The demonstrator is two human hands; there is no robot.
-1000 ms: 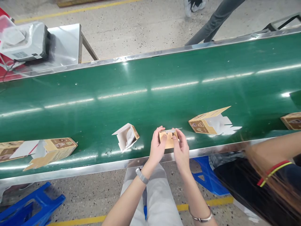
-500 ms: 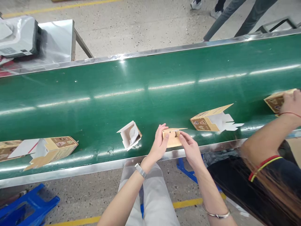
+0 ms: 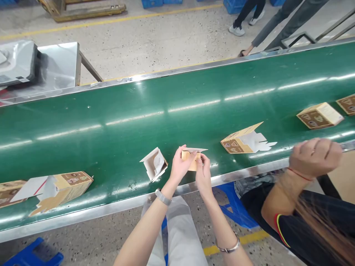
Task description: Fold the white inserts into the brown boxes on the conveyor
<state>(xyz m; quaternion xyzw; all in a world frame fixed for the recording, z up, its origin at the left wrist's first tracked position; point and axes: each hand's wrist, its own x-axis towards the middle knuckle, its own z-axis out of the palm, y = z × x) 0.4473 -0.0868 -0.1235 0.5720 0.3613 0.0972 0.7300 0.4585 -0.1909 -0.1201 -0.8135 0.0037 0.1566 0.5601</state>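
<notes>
Both of my hands are closed on a small tan cardboard box (image 3: 191, 166) near the front edge of the green conveyor belt (image 3: 133, 136). My left hand (image 3: 180, 164) grips its left side, with the thumb across the end flaps. On the right side, my right hand (image 3: 203, 171) pinches the box near the flaps. A white-edged lid flap sticks up along the far side. Just left of my hands stands an open carton (image 3: 148, 164), its white inside showing a pale folded piece. My fingers cover much of the held box.
An open printed carton (image 3: 235, 146) lies to the right, a closed one (image 3: 317, 117) beyond it. More open cartons (image 3: 73, 184) lie at left. A co-worker's fist (image 3: 316, 157) hovers near the belt's metal edge at right. Blue stools (image 3: 235, 207) stand below.
My left thumb has moved across the box's end flaps, and my right hand has come closer to the left. The co-worker's hand has left the carton at far right, which now shows closed.
</notes>
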